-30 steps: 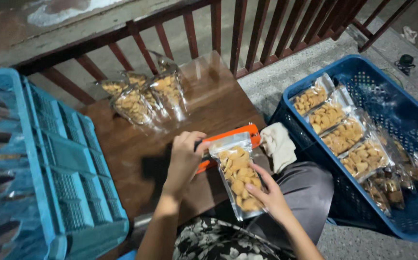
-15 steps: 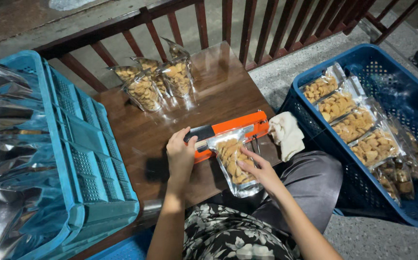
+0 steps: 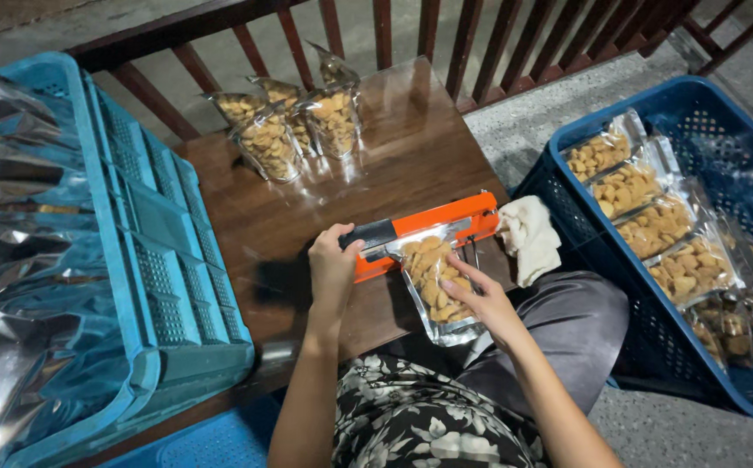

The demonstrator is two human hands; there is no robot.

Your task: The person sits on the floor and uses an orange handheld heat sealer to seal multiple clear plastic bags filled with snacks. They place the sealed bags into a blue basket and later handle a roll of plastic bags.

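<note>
An orange heat sealer (image 3: 435, 224) with a black handle lies near the front edge of a brown wooden table (image 3: 394, 156). My left hand (image 3: 333, 264) grips the black handle end. My right hand (image 3: 479, 299) holds a clear pouch of pale snack pieces (image 3: 433, 282), whose top edge lies in the sealer's jaw. The pouch hangs over the table edge above my lap.
Several filled pouches (image 3: 294, 121) stand at the table's far side by a dark red railing (image 3: 428, 35). A dark blue crate (image 3: 745, 260) on the right holds several filled pouches. A teal crate (image 3: 142, 260) on the left holds silvery bags. A white cloth (image 3: 532, 238) lies by the sealer.
The pouch's top edge has gone from above the sealer into its jaw. My left hand has shifted onto the black handle. The view has tilted and moved closer.
</note>
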